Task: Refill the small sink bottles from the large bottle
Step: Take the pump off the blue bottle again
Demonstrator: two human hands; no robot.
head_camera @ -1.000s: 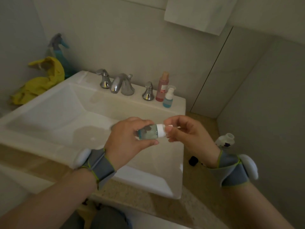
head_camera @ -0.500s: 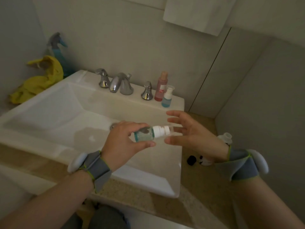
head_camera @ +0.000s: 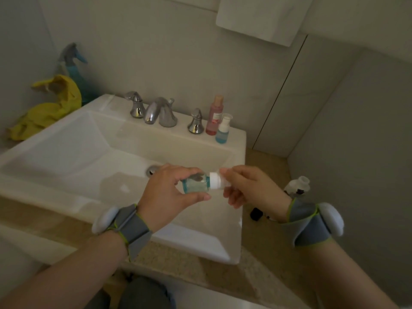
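Note:
My left hand (head_camera: pixel 169 192) grips a small clear bottle of blue liquid (head_camera: pixel 196 185), held sideways over the white sink (head_camera: pixel 66 157). My right hand (head_camera: pixel 247 188) pinches the bottle's white cap (head_camera: pixel 215 180). On the sink's back ledge stand a pink bottle (head_camera: pixel 214 115) and a small blue pump bottle (head_camera: pixel 223 131). The large bottle (head_camera: pixel 297 186), open at the top, stands on the counter to the right, partly hidden behind my right wrist. A small black cap (head_camera: pixel 255 214) lies on the counter near it.
A chrome tap (head_camera: pixel 159 112) with two handles stands at the back of the sink. A yellow cloth (head_camera: pixel 49 108) and a blue spray bottle (head_camera: pixel 74 68) sit at the far left. A wall (head_camera: pixel 356 152) closes off the right side.
My right hand had opened and drawn away from the cap half a second ago; now its fingers are back on the white cap. The bottle stays in my left hand.

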